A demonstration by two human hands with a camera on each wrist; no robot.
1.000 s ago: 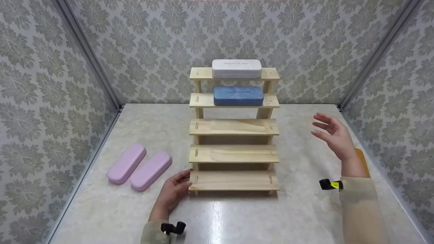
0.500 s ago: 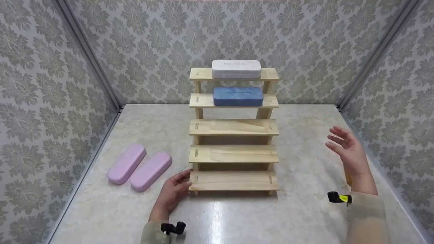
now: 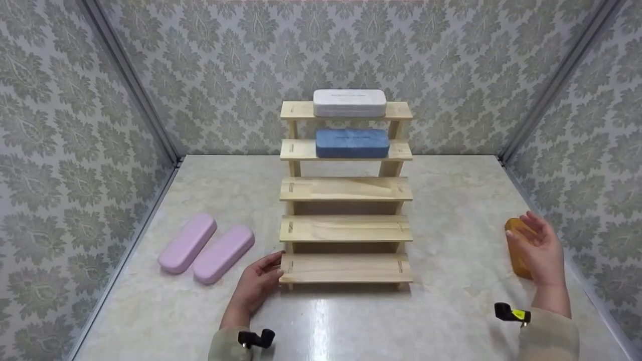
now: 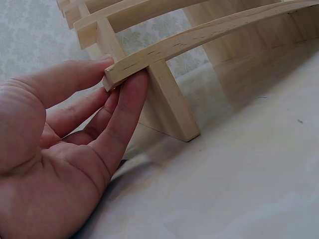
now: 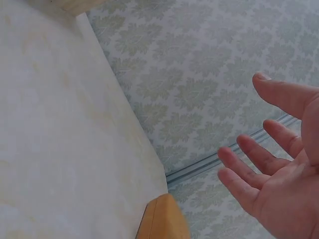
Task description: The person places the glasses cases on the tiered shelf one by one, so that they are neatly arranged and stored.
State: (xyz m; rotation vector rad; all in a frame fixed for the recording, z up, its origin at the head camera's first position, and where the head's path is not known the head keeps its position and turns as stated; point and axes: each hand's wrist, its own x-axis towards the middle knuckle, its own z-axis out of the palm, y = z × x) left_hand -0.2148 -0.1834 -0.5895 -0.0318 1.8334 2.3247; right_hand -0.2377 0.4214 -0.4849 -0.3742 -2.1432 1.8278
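A wooden stepped display rack (image 3: pixel 346 188) stands in the middle of the table. My left hand (image 3: pixel 258 284) pinches the left end of its lowest shelf, thumb above and fingers beneath, as the left wrist view shows. On the far right, my right hand (image 3: pixel 544 253) is over an orange glasses case (image 3: pixel 518 258), fingers spread and apart from the thumb. In the right wrist view the tip of the orange case (image 5: pixel 163 219) shows below the fingers, with space between; in the head view the hand hides part of it.
A white glasses case (image 3: pixel 349 103) sits on the top shelf and a blue glasses case (image 3: pixel 352 143) on the one below. Two pink glasses cases (image 3: pixel 187 243) lie side by side on the table's left. Patterned walls (image 3: pixel 592 165) border the table.
My right hand has moved toward me and slightly right, coming over the orange glasses case. My left hand keeps its hold on the rack.
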